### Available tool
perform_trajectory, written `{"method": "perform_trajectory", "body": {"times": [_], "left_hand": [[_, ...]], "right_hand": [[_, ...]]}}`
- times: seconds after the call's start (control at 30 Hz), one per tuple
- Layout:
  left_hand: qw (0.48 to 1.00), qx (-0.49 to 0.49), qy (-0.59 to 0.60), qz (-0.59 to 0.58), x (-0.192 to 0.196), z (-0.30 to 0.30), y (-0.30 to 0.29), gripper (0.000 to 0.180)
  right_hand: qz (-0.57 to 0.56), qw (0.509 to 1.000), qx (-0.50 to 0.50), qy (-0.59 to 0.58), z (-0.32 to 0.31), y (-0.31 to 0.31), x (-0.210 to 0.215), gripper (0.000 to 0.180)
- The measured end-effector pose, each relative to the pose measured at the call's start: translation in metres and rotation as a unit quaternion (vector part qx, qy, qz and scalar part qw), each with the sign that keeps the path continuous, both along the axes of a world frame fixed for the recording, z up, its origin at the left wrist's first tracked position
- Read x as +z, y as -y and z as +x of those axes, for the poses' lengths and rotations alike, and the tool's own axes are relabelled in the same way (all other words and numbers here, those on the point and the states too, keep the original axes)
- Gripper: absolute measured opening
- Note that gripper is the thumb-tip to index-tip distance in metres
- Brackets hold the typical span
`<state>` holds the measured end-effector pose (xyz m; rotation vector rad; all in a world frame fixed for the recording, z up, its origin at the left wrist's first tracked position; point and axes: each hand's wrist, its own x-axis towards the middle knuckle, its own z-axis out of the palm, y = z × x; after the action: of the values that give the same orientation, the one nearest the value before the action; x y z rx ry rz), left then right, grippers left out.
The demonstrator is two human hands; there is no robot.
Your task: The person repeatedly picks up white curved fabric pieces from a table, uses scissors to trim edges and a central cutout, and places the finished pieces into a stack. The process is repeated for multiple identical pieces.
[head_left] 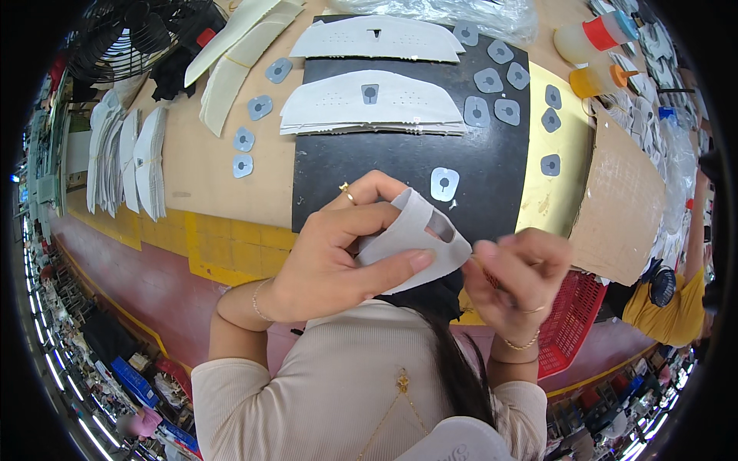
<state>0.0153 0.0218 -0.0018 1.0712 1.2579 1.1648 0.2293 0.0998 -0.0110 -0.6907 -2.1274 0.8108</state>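
Folded over in my left hand point(327, 257) is a light grey-white fabric panel point(407, 257) with a cut-out slot, my thumb pressing on its near face and the fingers behind. My right hand point(526, 273) is closed, fingers curled, at the panel's right corner. What lies between its fingertips is too small to tell. Just beyond the panel, a small grey patch with a dark keyhole shape point(444, 184) lies on the black mat point(369, 165). Farther back sit a stack of white curved panels point(323, 104) and another such stack point(330, 42).
More grey patches point(477, 111) lie around the mat. Left are bundled panels point(150, 165), cream strips point(231, 73) and a black fan point(127, 42). Right are bottles point(596, 81), cardboard point(619, 200) and, below, a red basket point(569, 323). Another person in yellow point(669, 311) is at far right.
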Motion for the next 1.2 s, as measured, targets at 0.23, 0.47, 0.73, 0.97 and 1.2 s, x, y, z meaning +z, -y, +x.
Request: {"method": "perform_trajectory", "body": {"times": [0.23,0.47,0.73,0.97,1.2], "left_hand": [[1.0,0.008,0.005,-0.016,0.004,0.003,0.0,0.02],[0.897,0.118,-0.338,0.259,-0.01,0.016,-0.001,0.026],[0.858,0.106,-0.362,0.349,-0.019,0.017,-0.002,0.035],[0.851,0.055,-0.339,0.397,-0.024,0.007,0.001,0.03],[0.824,0.064,-0.381,0.415,-0.021,0.007,-0.002,0.036]], "right_hand": [[0.001,1.0,0.001,-0.024,-0.004,0.002,-0.009,0.05],[-0.292,0.95,-0.05,-0.097,-0.005,0.017,-0.008,0.055],[-0.165,0.986,-0.018,-0.012,-0.015,0.021,0.012,0.049],[-0.163,0.986,-0.02,-0.01,-0.013,0.019,0.016,0.048],[-0.162,0.986,-0.013,-0.022,-0.014,0.02,0.016,0.046]]}}
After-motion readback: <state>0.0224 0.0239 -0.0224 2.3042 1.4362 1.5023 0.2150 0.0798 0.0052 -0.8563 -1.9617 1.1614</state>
